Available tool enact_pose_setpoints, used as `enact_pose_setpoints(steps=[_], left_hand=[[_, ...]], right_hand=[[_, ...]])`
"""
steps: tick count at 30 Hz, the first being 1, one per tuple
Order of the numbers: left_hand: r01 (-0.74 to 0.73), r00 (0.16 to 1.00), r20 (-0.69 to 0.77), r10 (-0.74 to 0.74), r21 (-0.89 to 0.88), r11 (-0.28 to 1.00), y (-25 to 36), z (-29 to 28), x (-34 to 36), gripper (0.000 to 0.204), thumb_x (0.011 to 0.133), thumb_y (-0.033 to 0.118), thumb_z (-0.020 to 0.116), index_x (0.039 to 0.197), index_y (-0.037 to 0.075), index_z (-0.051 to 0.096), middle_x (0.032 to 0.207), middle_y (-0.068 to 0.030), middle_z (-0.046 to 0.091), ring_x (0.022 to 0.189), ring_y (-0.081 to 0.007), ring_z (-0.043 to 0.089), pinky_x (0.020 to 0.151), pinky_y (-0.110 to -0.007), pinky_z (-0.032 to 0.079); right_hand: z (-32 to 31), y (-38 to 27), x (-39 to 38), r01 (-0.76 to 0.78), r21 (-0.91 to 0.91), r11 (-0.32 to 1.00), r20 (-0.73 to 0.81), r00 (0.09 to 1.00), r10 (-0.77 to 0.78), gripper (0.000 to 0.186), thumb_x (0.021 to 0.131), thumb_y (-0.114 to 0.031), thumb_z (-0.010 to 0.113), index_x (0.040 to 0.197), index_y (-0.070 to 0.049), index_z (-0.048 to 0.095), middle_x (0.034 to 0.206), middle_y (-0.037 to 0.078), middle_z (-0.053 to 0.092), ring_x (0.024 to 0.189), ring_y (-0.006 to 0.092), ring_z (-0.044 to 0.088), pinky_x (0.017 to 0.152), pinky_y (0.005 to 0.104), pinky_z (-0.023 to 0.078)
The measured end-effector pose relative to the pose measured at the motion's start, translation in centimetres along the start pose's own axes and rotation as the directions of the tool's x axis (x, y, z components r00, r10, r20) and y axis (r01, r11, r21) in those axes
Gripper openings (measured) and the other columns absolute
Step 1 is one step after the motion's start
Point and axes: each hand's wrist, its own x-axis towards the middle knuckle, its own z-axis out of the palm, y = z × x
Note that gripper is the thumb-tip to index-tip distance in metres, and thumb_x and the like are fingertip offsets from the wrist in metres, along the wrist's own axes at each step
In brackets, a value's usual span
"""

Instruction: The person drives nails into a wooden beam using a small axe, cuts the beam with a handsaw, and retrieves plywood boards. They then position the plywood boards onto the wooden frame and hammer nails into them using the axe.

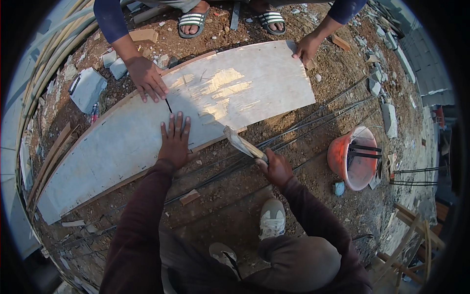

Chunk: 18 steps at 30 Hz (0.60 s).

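Observation:
A long, curved plywood panel (117,142) with a pale, worn face and wood strips along its edges lies in front of me. My left hand (175,142) rests flat on it, fingers spread, just below a short dark slit. My right hand (276,169) is closed around the wooden handle of a hammer (247,146), whose head is at the panel's near edge. Across from me, another person presses one hand (147,78) on the panel and grips its far right end with the other hand (306,48).
An orange bucket (338,152) with dark bars in it stands at right. Thin steel rods (293,130) run along the dirt under the panel's near side. Broken blocks (88,90) lie at left, beside bent wood strips (54,157). Timber pieces (416,228) are piled at lower right.

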Motion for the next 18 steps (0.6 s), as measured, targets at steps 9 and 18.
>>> enact_pose_setpoints(steps=[9,18], left_hand=[[-0.007,0.998,-0.056,0.009,0.035,0.999,-0.2,0.7,0.2,0.121,0.072,0.065,0.072,0.154,-0.002,0.012,0.161,-0.025,0.004,0.149,-0.0441,0.001,0.116,-0.064,0.005],[-0.002,0.999,-0.042,0.005,0.067,0.998,-0.3,0.4,0.4,0.121,0.073,0.066,0.069,0.153,-0.004,0.012,0.16,-0.0273,0.006,0.149,-0.0442,0.002,0.116,-0.063,0.005]], right_hand=[[-0.6,-6.3,1.3,0.185,0.051,0.981,-0.097,0.979,-0.18,0.037,0.096,-0.04,0.058,0.096,-0.004,0.053,0.066,0.017,0.061,0.061,0.041,0.063,0.055,0.051,0.048],[0.6,-3.1,-0.2,-0.445,-0.264,0.856,0.13,0.863,0.488,0.037,0.093,-0.041,0.06,0.098,-0.005,0.053,0.078,0.022,0.064,0.069,0.0421,0.065,0.061,0.0524,0.051]])
